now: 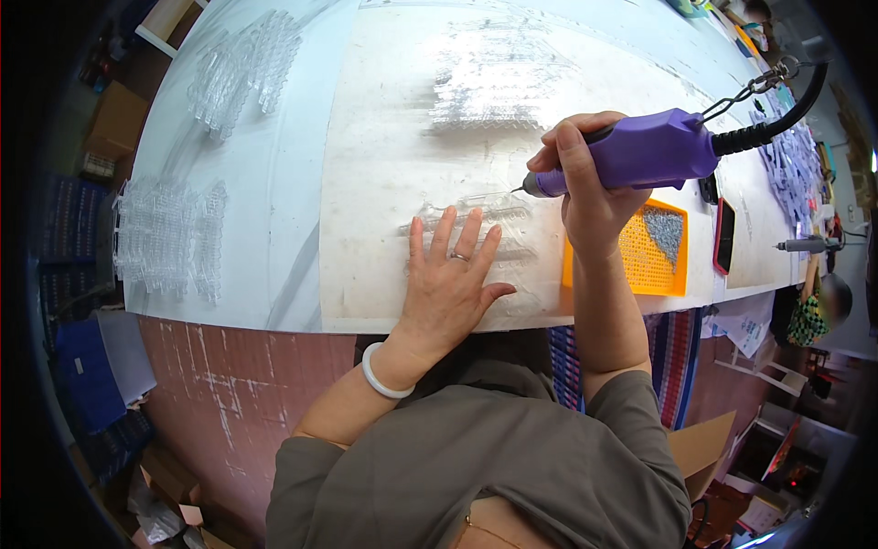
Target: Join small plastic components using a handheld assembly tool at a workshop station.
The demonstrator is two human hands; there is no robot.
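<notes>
My right hand [590, 197] grips a purple electric screwdriver [663, 149], held nearly level with its thin bit pointing left. The bit's tip is just above or touching a clear plastic piece [512, 214] on the table; I cannot tell which. Over that piece and other clear strips beside it, my left hand [445, 288] lies flat with fingers spread, hiding part of them. To the right, partly behind my right forearm, is an orange basket [675, 285] with small silvery parts, perhaps screws [664, 231], heaped in its corner.
Stacks of clear toothed plastic pieces lie at the far middle [498, 78], far left [247, 73] and near left [169, 238] of the white table [366, 274]. A metal hook and black cable [796, 114] hang from the screwdriver. Lilac strips [788, 169] are piled at right.
</notes>
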